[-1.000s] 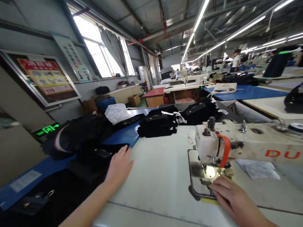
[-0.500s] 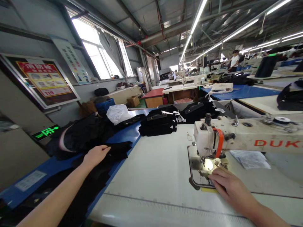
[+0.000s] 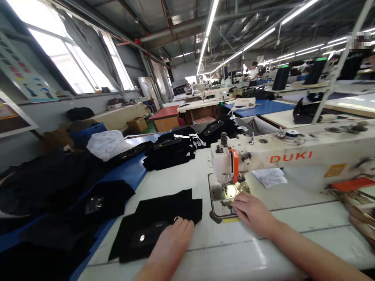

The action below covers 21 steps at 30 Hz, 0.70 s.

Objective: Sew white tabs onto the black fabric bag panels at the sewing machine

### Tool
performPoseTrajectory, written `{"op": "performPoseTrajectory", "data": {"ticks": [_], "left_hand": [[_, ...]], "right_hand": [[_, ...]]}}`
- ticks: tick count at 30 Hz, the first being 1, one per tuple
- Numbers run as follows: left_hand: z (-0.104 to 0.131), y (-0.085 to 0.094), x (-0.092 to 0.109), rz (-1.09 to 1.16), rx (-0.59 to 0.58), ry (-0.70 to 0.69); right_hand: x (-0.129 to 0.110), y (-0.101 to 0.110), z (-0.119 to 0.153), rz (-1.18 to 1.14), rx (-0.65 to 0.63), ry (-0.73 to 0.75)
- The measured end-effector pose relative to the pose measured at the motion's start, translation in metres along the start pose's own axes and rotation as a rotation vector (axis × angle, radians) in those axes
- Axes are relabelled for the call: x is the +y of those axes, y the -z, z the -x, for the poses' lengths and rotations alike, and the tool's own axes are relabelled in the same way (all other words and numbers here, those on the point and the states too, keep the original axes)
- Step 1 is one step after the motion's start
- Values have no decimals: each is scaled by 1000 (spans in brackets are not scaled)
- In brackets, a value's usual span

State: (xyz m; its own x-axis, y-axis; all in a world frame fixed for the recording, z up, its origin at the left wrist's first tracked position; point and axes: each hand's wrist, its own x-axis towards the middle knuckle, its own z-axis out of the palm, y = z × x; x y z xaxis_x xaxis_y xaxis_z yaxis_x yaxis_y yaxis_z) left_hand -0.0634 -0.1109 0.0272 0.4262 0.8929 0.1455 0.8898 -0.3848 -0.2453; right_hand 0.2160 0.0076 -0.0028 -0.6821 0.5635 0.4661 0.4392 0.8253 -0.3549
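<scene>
A flat black fabric piece (image 3: 164,207) with metal eyelets lies on the white sewing table (image 3: 164,180), left of the sewing machine (image 3: 260,156). The fingers of my left hand (image 3: 175,238) are curled closed on its near right part, by an eyelet. My right hand (image 3: 254,212) rests beside the machine's needle plate (image 3: 218,208), just below the lit needle area. Its thumb and fingertips are pressed together; what they hold, if anything, is too small to make out.
More black pieces (image 3: 108,201) lie on the blue surface at left. A stack of black pieces (image 3: 166,154) with white strips stands behind. White sheets (image 3: 269,176) lie under the machine arm, and a white plastic bag (image 3: 107,144) sits at back left.
My left hand has come right from the blue surface, bringing a black fabric piece onto the white table. My right hand stays by the needle plate. The view has turned right.
</scene>
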Motion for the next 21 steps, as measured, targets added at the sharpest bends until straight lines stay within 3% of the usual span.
{"op": "performPoseTrajectory", "data": {"ticks": [2, 4, 6, 9, 12, 16, 18, 21], "left_hand": [[-7, -6, 29, 49, 94, -101], [-15, -4, 40, 134, 215, -152], [-22, 0, 39, 235, 313, -154], [-29, -5, 27, 252, 385, -2], [-33, -21, 22, 147, 321, 68], [-41, -36, 28, 145, 173, -45], [-50, -40, 28, 169, 171, -46], [-67, -42, 21, 190, 169, -18]], "right_hand": [[-1, 2, -3, 23, 6, 3], [0, 3, -5, 44, 13, 13], [0, 4, -5, 58, 18, 20], [-1, 6, -2, 61, 29, 27], [-3, 9, 4, 42, 68, 28], [13, 24, 14, 88, 165, -26], [33, 40, 19, 164, 192, -136], [67, 67, 26, 325, 125, -452]]}}
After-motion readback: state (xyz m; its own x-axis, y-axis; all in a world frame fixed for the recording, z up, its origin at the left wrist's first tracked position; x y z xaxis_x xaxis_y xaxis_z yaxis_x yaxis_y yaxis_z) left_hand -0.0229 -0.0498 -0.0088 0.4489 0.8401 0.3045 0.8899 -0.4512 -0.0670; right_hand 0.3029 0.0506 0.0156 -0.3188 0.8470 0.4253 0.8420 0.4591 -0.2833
